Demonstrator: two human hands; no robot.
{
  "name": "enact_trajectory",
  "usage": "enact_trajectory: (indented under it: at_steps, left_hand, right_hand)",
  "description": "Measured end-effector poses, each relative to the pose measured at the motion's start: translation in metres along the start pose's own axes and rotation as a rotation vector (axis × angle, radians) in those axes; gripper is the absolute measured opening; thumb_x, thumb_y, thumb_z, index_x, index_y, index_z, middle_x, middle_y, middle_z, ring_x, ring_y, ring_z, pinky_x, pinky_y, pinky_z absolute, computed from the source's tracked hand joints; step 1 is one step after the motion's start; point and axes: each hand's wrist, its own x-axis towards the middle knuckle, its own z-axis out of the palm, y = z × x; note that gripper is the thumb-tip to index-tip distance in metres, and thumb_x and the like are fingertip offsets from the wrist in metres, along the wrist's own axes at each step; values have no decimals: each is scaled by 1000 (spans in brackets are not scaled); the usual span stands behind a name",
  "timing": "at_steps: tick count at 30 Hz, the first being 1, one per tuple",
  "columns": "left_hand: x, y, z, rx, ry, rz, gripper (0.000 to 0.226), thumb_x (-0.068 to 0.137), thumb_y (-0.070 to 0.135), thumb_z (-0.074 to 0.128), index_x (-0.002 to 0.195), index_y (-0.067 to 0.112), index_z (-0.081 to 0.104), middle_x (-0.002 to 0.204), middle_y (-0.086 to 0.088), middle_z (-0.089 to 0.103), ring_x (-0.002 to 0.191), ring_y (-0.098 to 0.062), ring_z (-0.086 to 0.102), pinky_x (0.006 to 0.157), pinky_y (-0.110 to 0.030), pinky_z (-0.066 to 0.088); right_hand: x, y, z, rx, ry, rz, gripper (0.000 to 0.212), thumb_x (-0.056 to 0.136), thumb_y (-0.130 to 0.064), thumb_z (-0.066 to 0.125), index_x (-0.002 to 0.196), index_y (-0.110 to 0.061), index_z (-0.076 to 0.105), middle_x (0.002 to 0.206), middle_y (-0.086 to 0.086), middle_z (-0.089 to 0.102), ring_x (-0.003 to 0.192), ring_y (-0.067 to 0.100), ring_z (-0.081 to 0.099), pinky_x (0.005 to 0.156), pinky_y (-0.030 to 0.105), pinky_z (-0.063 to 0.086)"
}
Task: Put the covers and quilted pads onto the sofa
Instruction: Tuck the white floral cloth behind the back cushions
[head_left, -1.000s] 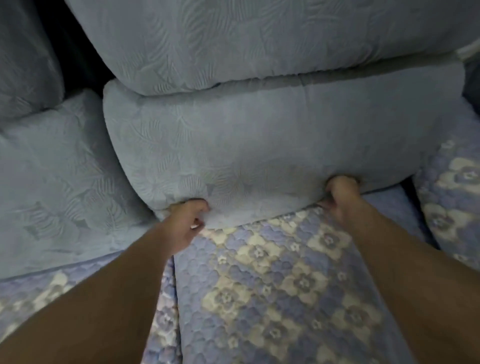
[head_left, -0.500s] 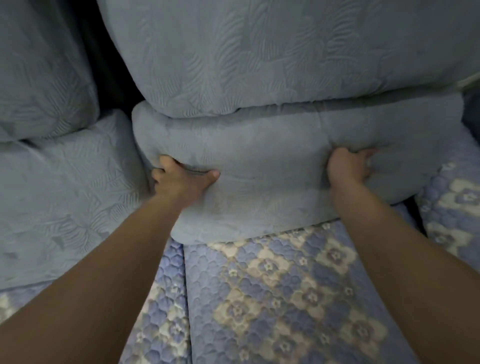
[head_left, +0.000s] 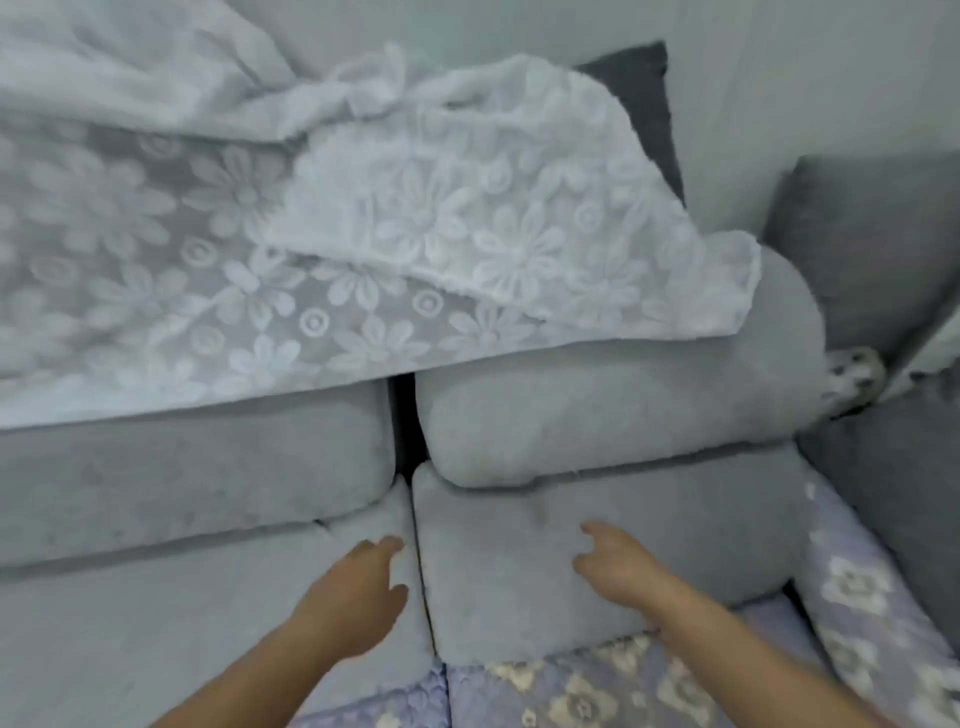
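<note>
Looking down from head view: lilac floral quilted pad (head_left: 597, 691) already on seat, another lilac floral quilted pad (head_left: 852, 587) on right section; grey plush back cushions (head_left: 597, 551) stacked in place behind; white flower-patterned lace cover (head_left: 415, 234) lies rumpled, one corner folded back, over sofa top, judged still to be spread flat; left hand (head_left: 353, 597) and right hand (head_left: 618, 571) near lower cushions, fingers loosely spread, gripping nothing; contact with fabric unclear; dark grey cushion (head_left: 872, 249) at right corner, small spotted object (head_left: 852, 379) wedged beside it, unidentifiable

Home living room, grey cushioned sofa (head_left: 597, 545), white lace throw (head_left: 363, 234), floral quilted pads (head_left: 841, 587)
</note>
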Motion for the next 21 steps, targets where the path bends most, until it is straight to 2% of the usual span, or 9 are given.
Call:
enact_trajectory:
  at_steps: [3, 6, 8, 11, 13, 15, 17, 19, 21]
  left_hand:
    - [-19, 9, -103, 57, 212, -1, 53, 101, 39, 50, 150, 28, 34, 147, -1, 46, 131, -20, 50, 108, -33, 40]
    - [-31, 26, -187, -65, 458, 4, 51, 100, 34, 55, 147, 25, 40, 141, -4, 51, 123, -21, 55, 98, -33, 43]
    - [-38, 36, -221, -115, 557, 27, 49, 99, 34, 55, 145, 24, 42, 139, -4, 51, 117, -20, 57, 89, -30, 43]
    - [-46, 42, -243, -66, 605, 50, 48, 99, 33, 53, 145, 26, 40, 140, -2, 47, 114, -17, 55, 86, -27, 42]
    - [-50, 42, -248, 25, 598, 76, 52, 100, 34, 51, 148, 27, 36, 144, 1, 42, 121, -16, 51, 88, -25, 42]
    - [-54, 44, -254, 88, 587, 97, 54, 100, 33, 50, 151, 27, 32, 147, 2, 39, 127, -17, 46, 92, -25, 42]
    - [-59, 48, -263, 117, 588, 104, 56, 100, 33, 49, 152, 27, 30, 149, 1, 37, 130, -18, 44, 96, -28, 43]
    - [-62, 50, -271, 136, 601, 107, 60, 99, 32, 50, 153, 26, 28, 150, -1, 35, 133, -21, 40, 100, -32, 43]
    - [-63, 52, -279, 153, 624, 132, 67, 97, 32, 54, 155, 25, 23, 152, -5, 32, 136, -24, 35, 103, -35, 43]
  right_hand:
    - [-24, -41, -71, -38, 122, -144, 48, 97, -24, 53, 143, -12, 49, 146, 11, 50, 134, 28, 49, 108, 32, 40]
    - [-46, -91, -151, -35, 528, -313, 25, 93, -17, 53, 115, -16, 63, 119, 7, 62, 112, 28, 61, 92, 35, 48]
    - [-56, -124, -193, 56, 791, -428, 28, 93, -13, 52, 121, -15, 58, 126, 4, 51, 113, 25, 55, 92, 35, 46]
    - [-54, -161, -250, 53, 1032, -521, 62, 92, -15, 56, 149, -14, 33, 156, 8, 27, 140, 28, 30, 110, 39, 35]
    - [-40, -176, -290, 80, 924, -426, 91, 92, -28, 63, 159, -17, 4, 165, 8, 12, 150, 32, 16, 120, 45, 24]
    - [-25, -179, -319, 155, 715, -312, 103, 90, -38, 68, 159, -19, -8, 162, 11, 24, 147, 35, 28, 119, 48, 28]
    - [-27, -181, -320, 30, 597, -339, 67, 95, -35, 61, 152, -19, 30, 149, 11, 47, 132, 35, 48, 109, 47, 40]
    - [-42, -181, -300, -97, 663, -468, 10, 99, -21, 48, 99, -22, 58, 118, 12, 65, 108, 35, 59, 92, 43, 47]
    - [-59, -165, -266, -105, 791, -628, 27, 93, -12, 44, 67, -18, 42, 83, 12, 61, 81, 35, 58, 72, 41, 42]
